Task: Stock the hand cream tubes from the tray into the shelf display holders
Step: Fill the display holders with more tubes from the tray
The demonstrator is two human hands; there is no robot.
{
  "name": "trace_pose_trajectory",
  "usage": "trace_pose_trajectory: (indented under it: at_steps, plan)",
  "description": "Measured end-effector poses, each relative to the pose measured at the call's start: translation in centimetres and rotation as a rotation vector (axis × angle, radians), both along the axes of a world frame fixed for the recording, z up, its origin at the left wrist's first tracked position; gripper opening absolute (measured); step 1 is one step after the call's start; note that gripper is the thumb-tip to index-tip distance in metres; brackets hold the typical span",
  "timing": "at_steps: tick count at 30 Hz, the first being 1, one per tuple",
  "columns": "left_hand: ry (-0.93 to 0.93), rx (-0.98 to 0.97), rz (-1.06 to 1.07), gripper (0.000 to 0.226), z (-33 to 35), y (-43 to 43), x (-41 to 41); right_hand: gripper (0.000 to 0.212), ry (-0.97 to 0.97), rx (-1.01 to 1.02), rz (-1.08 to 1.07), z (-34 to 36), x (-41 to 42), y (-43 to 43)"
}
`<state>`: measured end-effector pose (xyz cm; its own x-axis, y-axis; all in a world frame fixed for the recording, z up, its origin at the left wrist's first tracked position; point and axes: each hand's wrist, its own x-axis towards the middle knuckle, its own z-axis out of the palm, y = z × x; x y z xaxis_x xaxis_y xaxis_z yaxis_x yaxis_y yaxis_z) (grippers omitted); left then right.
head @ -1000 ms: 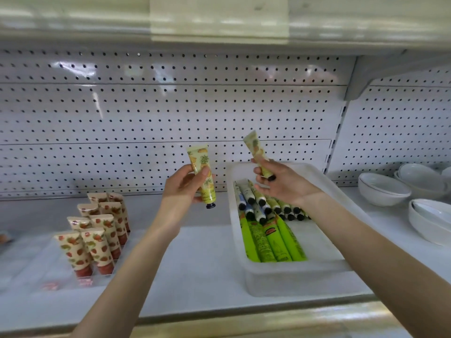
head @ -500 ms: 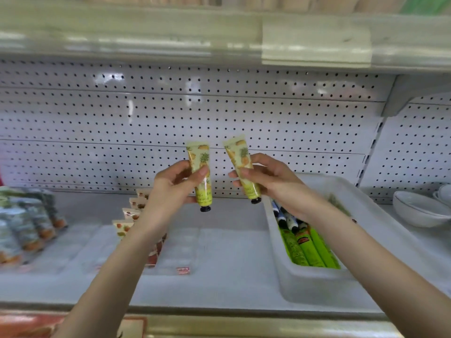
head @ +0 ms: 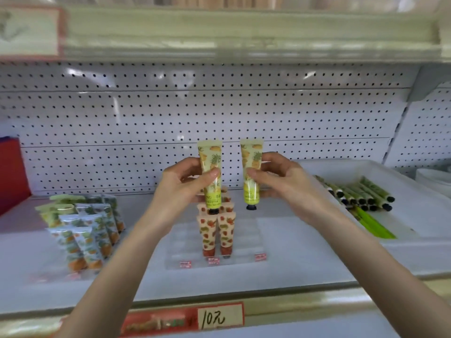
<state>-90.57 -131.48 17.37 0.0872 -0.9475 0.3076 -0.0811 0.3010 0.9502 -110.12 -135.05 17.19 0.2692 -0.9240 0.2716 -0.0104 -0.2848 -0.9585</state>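
My left hand [head: 181, 191] grips a yellow pineapple-print hand cream tube [head: 211, 162], upright with its black cap down. My right hand [head: 280, 181] holds a second pineapple tube [head: 251, 164] the same way, a little to the right. Both tubes hang above a clear display holder [head: 246, 237] on the shelf, where strawberry-print tubes [head: 216, 231] stand in its middle rows. The white tray [head: 415, 215] sits at the right with several green tubes [head: 361, 193] lying in it.
Another holder at the left carries several orange-print tubes [head: 85, 230]. A red box [head: 12, 172] stands at the far left. The pegboard back wall [head: 219, 113] and upper shelf [head: 244, 35] bound the space. A price label [head: 219, 318] marks the shelf's front edge.
The view has swung left, from the tray to the display holder. Both hands moved with their tubes over the holder, and the right tube now stands upright beside the left one.
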Motion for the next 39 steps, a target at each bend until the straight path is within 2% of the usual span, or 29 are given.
trace_pose_trajectory:
  at_steps: [3, 10, 15, 22, 30, 39]
  plan:
    - [-0.045, 0.020, -0.035, 0.017, -0.4, 0.7, 2.0, 0.020, -0.004, 0.019, -0.018, -0.4, 1.8, 1.4]
    - [-0.030, 0.048, -0.055, 0.015, -1.2, 2.3, 4.2, 0.022, 0.023, 0.045, -0.005, -0.7, 4.1, 3.8]
    - [-0.017, 0.037, -0.016, 0.040, -1.5, 3.8, 5.1, 0.019, 0.051, 0.040, 0.046, -0.9, 4.7, 4.5]
    - [0.012, 0.026, 0.058, 0.020, -2.1, 6.1, 5.2, 0.028, 0.018, 0.111, 0.166, -1.2, 4.6, 5.3]
    - [0.072, -0.025, 0.126, 0.018, -1.6, 8.2, 7.9, 0.023, 0.069, 0.047, 0.196, -0.7, 7.0, 6.3]
    - [0.125, -0.148, 0.202, 0.038, 1.1, 9.7, 18.2, 0.019, -0.033, -0.081, 0.188, 1.5, 16.6, 7.4]
